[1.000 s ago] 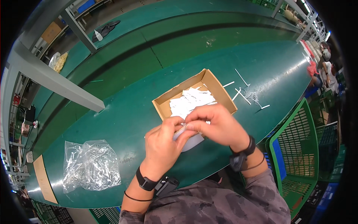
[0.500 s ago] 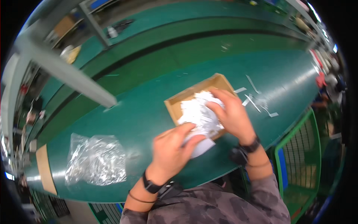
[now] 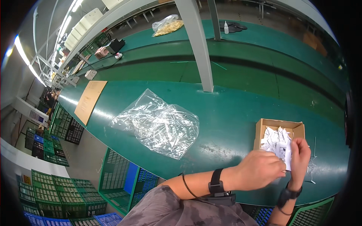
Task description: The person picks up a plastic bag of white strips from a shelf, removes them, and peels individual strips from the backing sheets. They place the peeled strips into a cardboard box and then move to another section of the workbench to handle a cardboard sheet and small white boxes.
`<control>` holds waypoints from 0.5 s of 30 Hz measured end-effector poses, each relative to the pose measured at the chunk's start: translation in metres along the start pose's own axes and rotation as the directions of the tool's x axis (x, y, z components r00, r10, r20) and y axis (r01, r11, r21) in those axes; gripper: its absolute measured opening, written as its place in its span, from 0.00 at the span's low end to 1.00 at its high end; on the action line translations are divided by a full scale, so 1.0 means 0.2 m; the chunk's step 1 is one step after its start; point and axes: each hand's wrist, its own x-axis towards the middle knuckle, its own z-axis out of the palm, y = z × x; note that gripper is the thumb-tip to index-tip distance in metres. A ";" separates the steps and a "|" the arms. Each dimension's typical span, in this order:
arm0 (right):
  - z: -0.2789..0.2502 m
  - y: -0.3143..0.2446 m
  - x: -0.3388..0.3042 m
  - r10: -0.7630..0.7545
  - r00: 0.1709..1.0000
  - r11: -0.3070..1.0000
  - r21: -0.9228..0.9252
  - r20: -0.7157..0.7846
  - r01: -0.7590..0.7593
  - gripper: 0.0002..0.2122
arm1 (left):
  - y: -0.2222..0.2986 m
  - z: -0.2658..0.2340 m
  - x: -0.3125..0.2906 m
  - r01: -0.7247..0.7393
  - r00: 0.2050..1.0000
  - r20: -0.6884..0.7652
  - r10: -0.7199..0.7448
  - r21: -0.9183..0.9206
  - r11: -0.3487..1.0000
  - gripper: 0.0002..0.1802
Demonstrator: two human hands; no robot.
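Observation:
A shallow open cardboard box (image 3: 260, 132) stands at the right of the green table, heaped with small white papers or packets (image 3: 269, 136). My left hand (image 3: 258, 170) is closed in front of the box, fingertips curled toward my other hand; what they grip, if anything, is too small to name. Beside it, at the box's near right corner, my right hand (image 3: 300, 155) is raised with thumb and fingers pressed together. A white paper packet (image 3: 283, 151) stands between the hands, its edge at the right thumb. A large crumpled clear plastic bag (image 3: 162, 126) lies left of the hands.
A flat cardboard sheet (image 3: 90, 101) lies on the table's far left end. A grey post (image 3: 198, 49) rises behind the bag. Thin white strips (image 3: 312, 165) are scattered right of the box. Green crates (image 3: 113, 175) stand below the table's front edge.
The view has swung left, so the box now appears farther right. My hands have moved from gathering over the white heap to close together at the box's near side, fingers now closed.

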 end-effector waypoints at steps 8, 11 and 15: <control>0.04 -0.02 -0.12 -0.035 0.999 0.999 0.029 0.003 0.035 0.06 | -0.11 0.02 -0.01 0.207 0.978 -0.003 -0.208 0.107 0.972 0.14; 0.02 -0.08 -0.19 0.080 0.985 0.988 0.118 0.150 -0.099 0.04 | -0.12 0.04 -0.03 0.237 0.970 0.038 -0.242 0.100 0.966 0.13; 0.02 -0.07 -0.18 -0.006 0.996 0.998 0.066 0.093 0.000 0.04 | -0.06 0.04 -0.03 0.239 0.970 0.039 -0.241 0.038 0.970 0.12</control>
